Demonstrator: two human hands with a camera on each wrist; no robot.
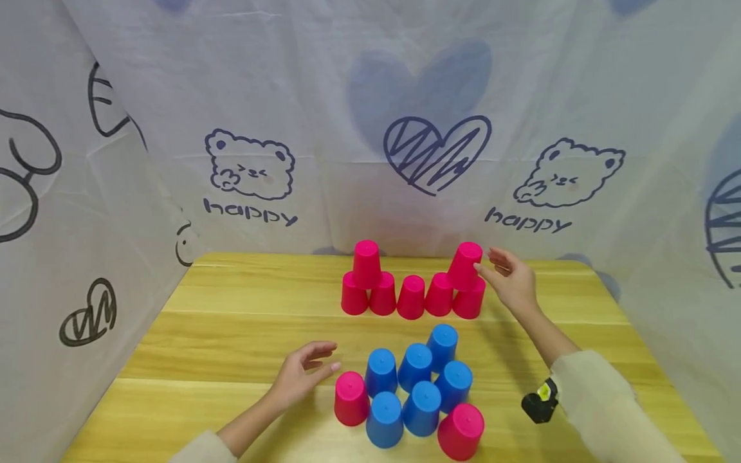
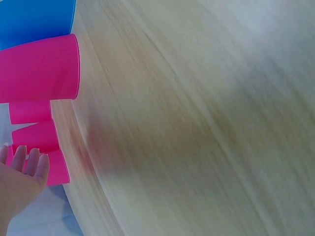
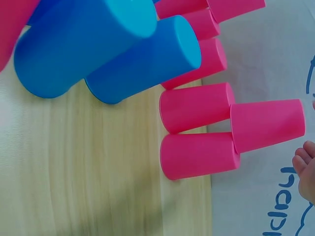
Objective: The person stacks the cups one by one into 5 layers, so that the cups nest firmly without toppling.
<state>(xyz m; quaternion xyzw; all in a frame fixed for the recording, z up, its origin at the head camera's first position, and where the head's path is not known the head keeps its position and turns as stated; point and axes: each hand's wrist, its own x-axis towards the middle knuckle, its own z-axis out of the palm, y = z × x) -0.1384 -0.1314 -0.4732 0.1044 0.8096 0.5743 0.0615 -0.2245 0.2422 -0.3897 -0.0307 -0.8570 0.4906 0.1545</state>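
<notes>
Upside-down pink cups (image 1: 411,298) form a row at the back of the table. Two more stand on top: one pink cup (image 1: 366,265) bridges the left pair, another (image 1: 465,265) the right pair. My right hand (image 1: 515,283) is just right of that upper right cup, fingers relaxed; the right wrist view shows a small gap between the fingertips and the cup (image 3: 268,125). Nothing is in my left hand (image 1: 298,376), which hovers with loosely bent fingers left of the front left pink cup (image 1: 351,400). In the left wrist view, the left hand (image 2: 22,182) shows extended fingers.
Several upside-down blue cups (image 1: 422,408) stand grouped in front of the pink row. Another pink cup (image 1: 461,432) is at their front right. A patterned white cloth (image 1: 324,128) hangs behind the wooden table (image 1: 231,308) and at its sides. A black device (image 1: 541,402) sits at my right wrist.
</notes>
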